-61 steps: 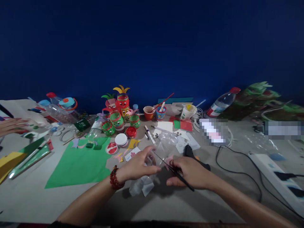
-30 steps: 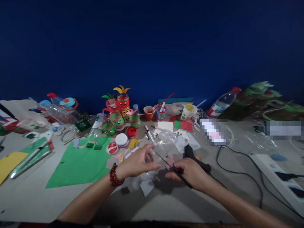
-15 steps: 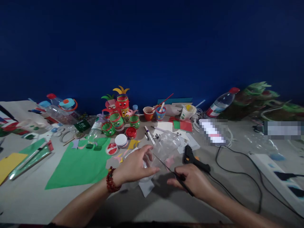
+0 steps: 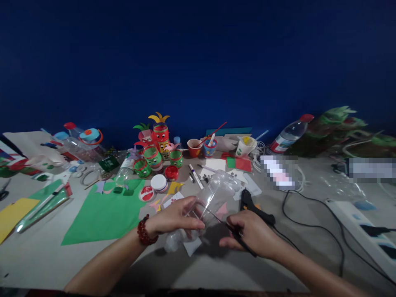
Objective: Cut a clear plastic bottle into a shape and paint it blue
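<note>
My left hand [image 4: 176, 214] is wrapped around a clear plastic bottle [image 4: 213, 194], which lies slanted above the table with its upper part pointing away to the right. A clear rounded plastic part [image 4: 173, 241] shows below this hand. In my right hand [image 4: 252, 231] is a pair of black-handled scissors [image 4: 239, 239], seen nearly edge-on. Their thin blade points up and left to the near side of the bottle, and I cannot tell whether it touches the plastic.
A black glue gun [image 4: 255, 208] with a trailing cord lies just right of the bottle. Green paper [image 4: 105, 214] covers the left side. Behind are decorated cups [image 4: 151, 156], a white-lidded jar [image 4: 159, 183] and paint cups [image 4: 194, 148]. A power strip [image 4: 359, 231] lies at right.
My left hand has tilted and turned the bottle, so more of it shows below the hand. The scissors' blade has drawn slightly back to the right. The view has shifted a little.
</note>
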Tool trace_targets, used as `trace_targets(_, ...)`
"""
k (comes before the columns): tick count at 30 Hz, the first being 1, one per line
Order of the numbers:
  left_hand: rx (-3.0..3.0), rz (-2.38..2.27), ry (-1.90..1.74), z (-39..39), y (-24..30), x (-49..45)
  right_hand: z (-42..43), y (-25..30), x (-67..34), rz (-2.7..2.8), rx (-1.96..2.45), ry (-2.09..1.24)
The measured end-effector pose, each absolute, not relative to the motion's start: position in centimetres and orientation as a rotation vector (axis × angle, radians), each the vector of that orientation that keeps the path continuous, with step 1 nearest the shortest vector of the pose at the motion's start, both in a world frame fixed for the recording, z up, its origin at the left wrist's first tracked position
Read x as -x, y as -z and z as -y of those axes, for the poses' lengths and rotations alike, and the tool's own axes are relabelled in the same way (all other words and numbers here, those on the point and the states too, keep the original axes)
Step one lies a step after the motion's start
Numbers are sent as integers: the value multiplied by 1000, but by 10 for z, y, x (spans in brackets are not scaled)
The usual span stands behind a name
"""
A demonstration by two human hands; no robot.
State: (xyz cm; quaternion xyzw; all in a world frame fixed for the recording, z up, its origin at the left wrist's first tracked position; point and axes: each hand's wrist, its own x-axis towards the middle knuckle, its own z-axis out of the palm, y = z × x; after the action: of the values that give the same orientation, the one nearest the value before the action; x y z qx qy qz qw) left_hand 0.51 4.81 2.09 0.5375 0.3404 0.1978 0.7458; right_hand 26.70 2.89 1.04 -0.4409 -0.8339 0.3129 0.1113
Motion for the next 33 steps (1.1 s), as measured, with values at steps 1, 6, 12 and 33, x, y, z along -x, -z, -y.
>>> trace_targets(1, -1180, -752, -437, -48, -21, -5, -29, -10, -267, 2449, 1298, -918)
trace_targets(6, -1093, -764, -485, -46, -19, -6, -31, -6, -270, 2368, 1256, -879)
trace_targets(12, -1059, -813, -573, -44, -21, -6, -26, -9, -273, 2287, 1254, -871)
trace_targets(33, -951, -521, -499, -49, -23, 1, -29, -5, -276, 2342, 1235, -941)
